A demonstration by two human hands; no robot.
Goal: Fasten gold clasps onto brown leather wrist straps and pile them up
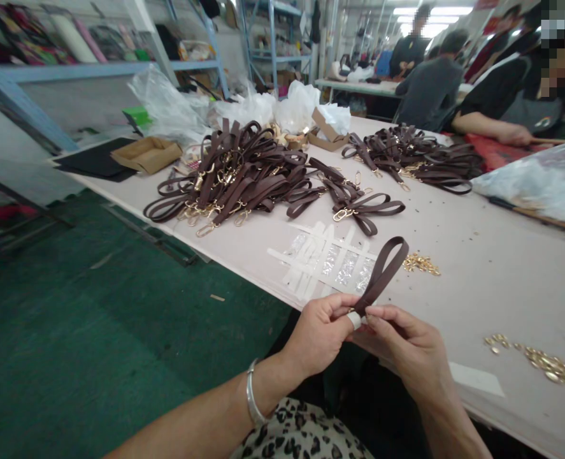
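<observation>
A looped dark brown wrist strap [385,271] stands up out of my two hands, its lower end pinched between them. My left hand [320,335] is closed on that end, with a white wrap on one finger. Close beside it, my right hand [409,335] has thumb and forefinger pressed together at the strap's base; any small part in that pinch is hidden. Just behind the strap lie a taped clear patch [330,261] on the table and a small heap of gold metal pieces [420,262].
A large pile of brown straps with gold clasps [244,169] covers the table's left part; another strap pile [416,153] lies farther back. More gold pieces [544,363] are at right. A cardboard tray [147,155] and plastic bags [296,105] stand behind. Co-workers sit across at right.
</observation>
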